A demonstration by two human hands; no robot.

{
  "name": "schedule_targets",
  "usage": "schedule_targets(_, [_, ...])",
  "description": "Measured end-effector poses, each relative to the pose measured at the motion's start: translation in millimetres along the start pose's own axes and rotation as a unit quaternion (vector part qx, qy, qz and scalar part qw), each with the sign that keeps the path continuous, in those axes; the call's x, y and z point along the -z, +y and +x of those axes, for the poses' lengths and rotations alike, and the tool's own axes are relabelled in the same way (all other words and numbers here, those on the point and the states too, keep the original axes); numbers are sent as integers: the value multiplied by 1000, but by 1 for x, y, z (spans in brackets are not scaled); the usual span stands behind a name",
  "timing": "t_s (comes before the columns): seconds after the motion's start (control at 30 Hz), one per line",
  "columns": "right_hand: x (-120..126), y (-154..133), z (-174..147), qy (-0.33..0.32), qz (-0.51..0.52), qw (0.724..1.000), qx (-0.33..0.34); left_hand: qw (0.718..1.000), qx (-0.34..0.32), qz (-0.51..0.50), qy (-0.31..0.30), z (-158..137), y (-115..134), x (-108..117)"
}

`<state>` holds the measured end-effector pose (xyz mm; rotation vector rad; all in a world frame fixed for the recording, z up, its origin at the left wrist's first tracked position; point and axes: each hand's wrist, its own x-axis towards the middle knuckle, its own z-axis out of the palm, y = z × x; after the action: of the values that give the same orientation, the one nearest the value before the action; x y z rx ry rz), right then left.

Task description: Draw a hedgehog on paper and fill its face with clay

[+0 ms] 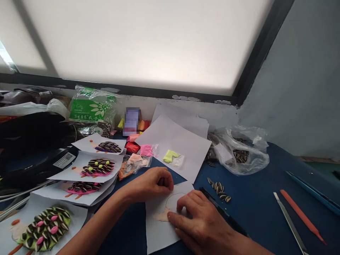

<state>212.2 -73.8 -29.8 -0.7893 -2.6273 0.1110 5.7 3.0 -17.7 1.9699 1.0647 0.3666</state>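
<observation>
A white sheet of paper (pixel 156 237) lies in front of me, bearing a drawn curved outline and a flat piece of peach modelling clay (pixel 161 216). My right hand (pixel 199 216) rests on the sheet, fingers bent and apart, a fingertip pressing the clay's right edge. At the sheet's upper left is my left hand (pixel 156 180), closed with its fingers curled; whatever lies inside them is hidden. Right of the sheet sit several loose sunflower seeds (pixel 219 189) and a black pen (pixel 223 210), partly covered by my right forearm.
At left lie hedgehog pictures of clay and seeds (pixel 47 226). Behind are clay packets (pixel 146 150), yellow-green clay (pixel 170 156) on blank paper (pixel 175 132), a green seed bag (pixel 90 109) and a phone (pixel 131 122). To the right: a clear seed bag (pixel 241 152), red tool (pixel 300 212), metal blade (pixel 289 223), blue tweezers-like tool (pixel 313 191).
</observation>
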Motion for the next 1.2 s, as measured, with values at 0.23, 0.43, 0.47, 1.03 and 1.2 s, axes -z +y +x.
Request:
schedule_targets(0.23, [2, 1, -1, 5, -6, 1000, 13, 1000, 4, 15, -12, -2, 3, 2])
schedule_targets(0.43, [1, 1, 0, -30, -28, 999, 26, 998, -1, 42, -38, -5, 4, 5])
schedule_targets(0.47, [1, 0, 0, -33, -30, 999, 26, 998, 0, 42, -39, -5, 4, 5])
schedule_targets(1.03, [6, 0, 4, -102, -12, 995, 11, 998, 2, 45, -40, -6, 7, 5])
schedule_targets(1.2, [5, -1, 4, -78, -18, 997, 17, 998, 4, 46, -42, -7, 7, 6])
